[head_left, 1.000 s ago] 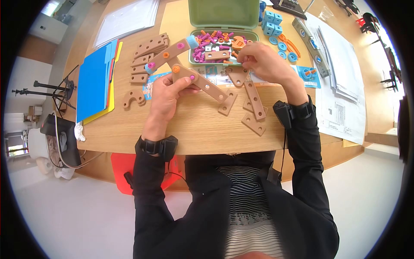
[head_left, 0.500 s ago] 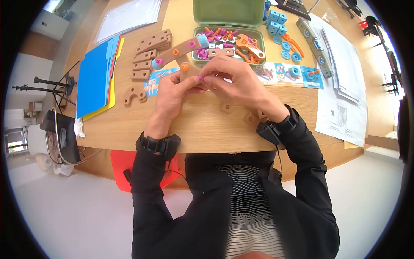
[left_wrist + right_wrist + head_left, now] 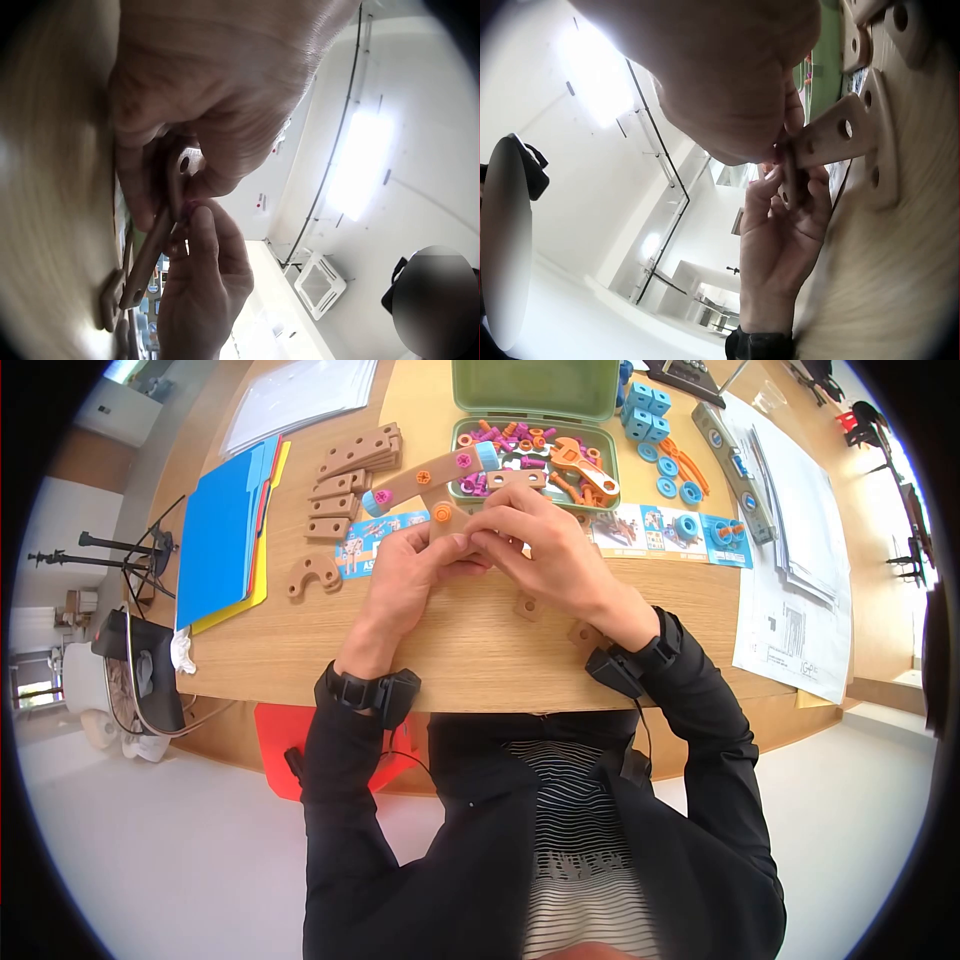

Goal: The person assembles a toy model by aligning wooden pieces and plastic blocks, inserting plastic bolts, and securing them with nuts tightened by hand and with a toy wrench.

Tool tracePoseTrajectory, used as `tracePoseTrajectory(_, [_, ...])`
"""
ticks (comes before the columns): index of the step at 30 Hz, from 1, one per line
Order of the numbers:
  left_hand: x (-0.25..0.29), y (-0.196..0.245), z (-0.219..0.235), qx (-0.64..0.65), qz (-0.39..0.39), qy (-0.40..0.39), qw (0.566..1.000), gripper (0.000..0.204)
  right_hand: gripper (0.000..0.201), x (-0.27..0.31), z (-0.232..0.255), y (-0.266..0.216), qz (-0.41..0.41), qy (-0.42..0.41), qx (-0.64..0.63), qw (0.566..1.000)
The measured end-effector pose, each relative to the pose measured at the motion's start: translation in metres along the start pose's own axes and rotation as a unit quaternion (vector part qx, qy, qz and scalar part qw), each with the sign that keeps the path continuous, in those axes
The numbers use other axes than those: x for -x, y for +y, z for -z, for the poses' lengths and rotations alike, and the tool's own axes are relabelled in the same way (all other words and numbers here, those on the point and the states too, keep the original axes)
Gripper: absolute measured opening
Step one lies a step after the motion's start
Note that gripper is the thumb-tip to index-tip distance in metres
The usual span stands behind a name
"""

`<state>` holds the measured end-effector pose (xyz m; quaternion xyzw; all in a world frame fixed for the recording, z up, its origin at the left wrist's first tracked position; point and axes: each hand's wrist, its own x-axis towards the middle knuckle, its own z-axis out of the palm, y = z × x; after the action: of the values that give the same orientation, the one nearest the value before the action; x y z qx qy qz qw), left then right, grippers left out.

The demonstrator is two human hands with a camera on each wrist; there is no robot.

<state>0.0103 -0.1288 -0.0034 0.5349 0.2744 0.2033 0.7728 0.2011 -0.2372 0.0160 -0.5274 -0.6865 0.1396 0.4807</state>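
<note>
The left hand (image 3: 402, 582) grips the joined brown strips near an orange bolt head (image 3: 442, 512). From there a long strip (image 3: 440, 472) with blue end pieces reaches up over the table. The right hand (image 3: 550, 550) meets the left at the joint, its thumb and fingers pinching a small purple bolt, seen as a sliver between the fingertips in the left wrist view (image 3: 192, 204). In the right wrist view a holed brown strip (image 3: 829, 137) sticks out from between the hands. The fingers cover most of the joint.
Behind the hands stands a green box (image 3: 612, 460) of bolts, nuts and a wrench (image 3: 585, 465). Brown strips (image 3: 335, 506) lie left, blue blocks (image 3: 645, 412) and rings at the back right. Loose brown pieces (image 3: 527, 607) lie below the right hand. Blue folders (image 3: 228, 530) are far left.
The right hand has come from the box to the left hand, bringing its fingertips onto the purple bolt. The held strips have shifted slightly right.
</note>
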Motion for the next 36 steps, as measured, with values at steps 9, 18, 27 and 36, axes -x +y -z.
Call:
tracePoseTrajectory(9, [0.001, 0.001, -0.001, 0.011, 0.002, 0.000, 1.000, 0.029, 0.021, 0.001, 0.006, -0.004, 0.046, -0.013, 0.087, 0.995])
tracePoseTrajectory(18, [0.002, 0.001, -0.004, 0.005, -0.002, 0.014, 1.000, 0.028, 0.018, 0.002, 0.004, -0.005, 0.053, 0.002, 0.140, 0.989])
tracePoseTrajectory(27, [0.001, 0.000, -0.001, 0.007, 0.002, 0.012, 1.000, 0.028, 0.016, 0.003, 0.003, 0.002, 0.085, 0.014, 0.161, 0.983])
tracePoseTrajectory(36, [0.002, 0.002, -0.005, 0.020, -0.001, 0.018, 1.000, 0.026, 0.018, 0.003, 0.002, 0.001, 0.098, 0.016, 0.176, 0.979])
